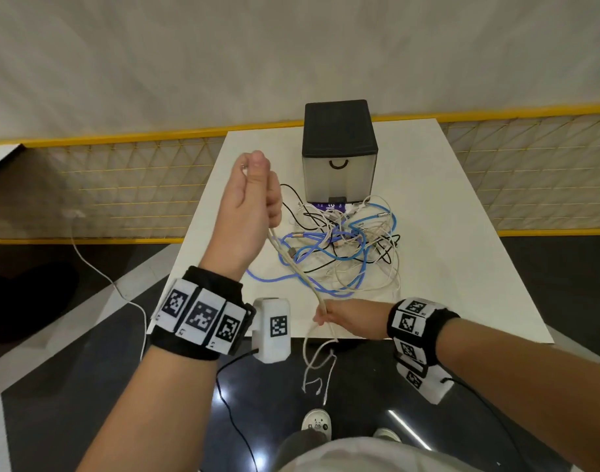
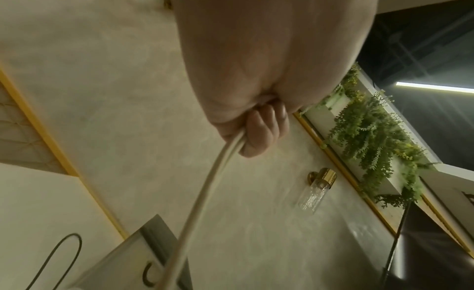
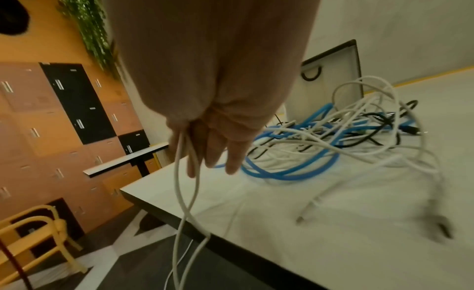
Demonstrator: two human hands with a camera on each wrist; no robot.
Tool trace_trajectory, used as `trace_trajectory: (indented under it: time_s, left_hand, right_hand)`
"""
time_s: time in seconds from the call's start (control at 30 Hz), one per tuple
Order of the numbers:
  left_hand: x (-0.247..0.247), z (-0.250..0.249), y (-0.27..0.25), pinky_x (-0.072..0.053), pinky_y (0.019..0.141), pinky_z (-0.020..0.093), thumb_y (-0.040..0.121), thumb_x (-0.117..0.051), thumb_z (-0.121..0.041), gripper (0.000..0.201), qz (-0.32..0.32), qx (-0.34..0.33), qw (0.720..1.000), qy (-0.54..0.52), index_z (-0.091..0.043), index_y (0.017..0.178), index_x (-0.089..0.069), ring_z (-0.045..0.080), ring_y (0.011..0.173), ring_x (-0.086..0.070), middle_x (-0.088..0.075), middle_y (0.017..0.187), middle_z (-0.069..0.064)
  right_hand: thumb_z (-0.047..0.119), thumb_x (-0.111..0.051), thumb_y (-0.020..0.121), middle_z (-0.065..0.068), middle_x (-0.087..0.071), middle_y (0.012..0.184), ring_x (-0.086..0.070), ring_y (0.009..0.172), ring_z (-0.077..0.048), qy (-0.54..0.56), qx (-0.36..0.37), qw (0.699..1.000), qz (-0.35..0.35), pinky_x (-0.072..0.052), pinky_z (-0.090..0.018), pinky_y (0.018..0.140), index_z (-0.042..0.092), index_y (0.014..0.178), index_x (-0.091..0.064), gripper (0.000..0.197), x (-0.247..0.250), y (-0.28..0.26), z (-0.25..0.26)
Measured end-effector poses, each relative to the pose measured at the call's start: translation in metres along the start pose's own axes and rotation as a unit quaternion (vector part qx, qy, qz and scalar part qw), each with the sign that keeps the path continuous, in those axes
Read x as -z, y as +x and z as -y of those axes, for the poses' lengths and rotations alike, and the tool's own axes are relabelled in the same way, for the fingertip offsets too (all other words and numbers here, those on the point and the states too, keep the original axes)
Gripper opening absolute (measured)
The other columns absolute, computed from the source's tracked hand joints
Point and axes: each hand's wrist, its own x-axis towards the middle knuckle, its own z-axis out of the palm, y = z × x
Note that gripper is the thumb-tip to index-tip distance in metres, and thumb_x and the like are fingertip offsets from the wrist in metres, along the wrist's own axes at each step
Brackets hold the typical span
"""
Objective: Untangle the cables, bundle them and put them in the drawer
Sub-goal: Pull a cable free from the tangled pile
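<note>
A tangle of blue, white and black cables (image 1: 343,247) lies on the white table (image 1: 445,233) in front of a small drawer unit (image 1: 339,151) with a black top and a shut drawer. My left hand (image 1: 254,189) is raised above the table's left side, fist curled round a white cable (image 1: 292,264) that runs doubled down to my right hand (image 1: 346,318). The right hand pinches the same white cable (image 3: 184,162) at the table's near edge, its other fingers straight. Loose strands hang below it towards the floor. In the left wrist view the white cable (image 2: 205,193) leaves the fist.
The table's near edge (image 1: 360,338) is just under my right hand. A yellow-framed mesh fence (image 1: 121,185) runs behind the table. Another white cord (image 1: 104,281) trails on the floor at left. A yellow chair (image 3: 38,233) and lockers (image 3: 51,122) stand off to the left.
</note>
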Motion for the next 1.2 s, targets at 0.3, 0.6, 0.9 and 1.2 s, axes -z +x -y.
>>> trace_trajectory:
  time_s: [0.3, 0.6, 0.9, 1.2]
  left_hand:
    - [0.001, 0.023, -0.007, -0.018, 0.045, 0.020, 0.108, -0.027, -0.036, 0.031, 0.063, 0.052, 0.993, 0.088, -0.025, 0.090, -0.049, 0.010, 0.051, -0.019, -0.026, 0.062, -0.006]
    - [-0.019, 0.068, -0.019, -0.026, 0.047, 0.022, 0.103, -0.049, -0.032, 0.017, 0.031, 0.116, 0.983, 0.137, -0.017, 0.108, -0.056, 0.012, 0.050, -0.027, -0.036, 0.054, -0.014]
    - [-0.031, 0.088, -0.008, -0.028, 0.046, 0.022, 0.102, -0.047, -0.040, 0.026, 0.004, 0.174, 0.976, 0.133, -0.023, 0.111, -0.065, 0.008, 0.044, -0.028, -0.032, 0.048, -0.013]
    - [-0.059, 0.090, 0.009, -0.041, 0.054, 0.020, 0.103, -0.048, -0.033, 0.023, 0.000, 0.117, 0.982, 0.146, -0.019, 0.090, -0.061, 0.001, 0.047, -0.049, -0.057, 0.060, -0.010]
  right_hand:
    - [-0.003, -0.049, 0.083, -0.001, -0.056, 0.110, -0.053, 0.097, -0.018, -0.164, -0.099, 0.981, -0.036, -0.043, -0.029, 0.084, 0.017, 0.112, -0.057, 0.037, 0.034, -0.022, -0.042]
    - [0.020, -0.053, 0.094, -0.005, -0.061, 0.117, -0.057, 0.110, -0.024, -0.252, -0.135, 0.957, -0.050, -0.040, -0.030, 0.091, 0.015, 0.110, -0.061, 0.019, 0.017, -0.024, -0.073]
    - [0.025, -0.045, 0.100, 0.007, -0.070, 0.075, -0.065, 0.074, -0.003, 0.057, 0.004, 0.937, -0.344, -0.050, -0.026, 0.077, 0.027, 0.078, -0.050, 0.022, 0.071, -0.038, -0.009]
    - [0.017, -0.045, 0.100, -0.004, -0.071, 0.081, -0.068, 0.076, -0.012, 0.142, 0.121, 0.907, -0.378, -0.053, -0.026, 0.076, 0.030, 0.104, -0.056, 0.018, 0.084, -0.027, 0.026]
